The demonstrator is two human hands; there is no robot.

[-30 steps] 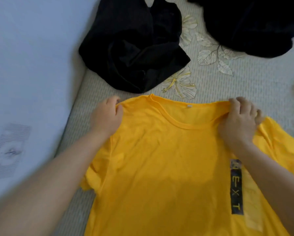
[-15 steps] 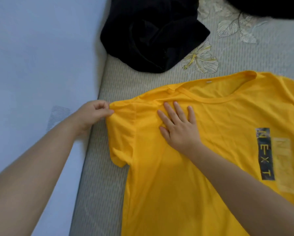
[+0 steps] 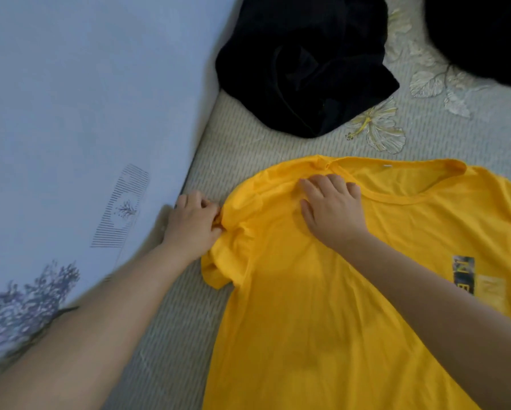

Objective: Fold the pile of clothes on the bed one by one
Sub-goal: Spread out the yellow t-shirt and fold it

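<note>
head/shirt: yellow cotton T-shirt (image 3: 351, 291) flat on woven beige bed mat (image 3: 248, 149), collar far, long axis near-far.
left hand (image 3: 193, 226): fingers pinch the left sleeve.
right hand (image 3: 332, 207): fingers relaxed, pressing the shoulder just right of that sleeve.

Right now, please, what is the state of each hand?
Left hand: closed, fingers pinching the sleeve edge of the yellow T-shirt.
Right hand: open, fingers flat, pressing the shirt near the collar.
</note>
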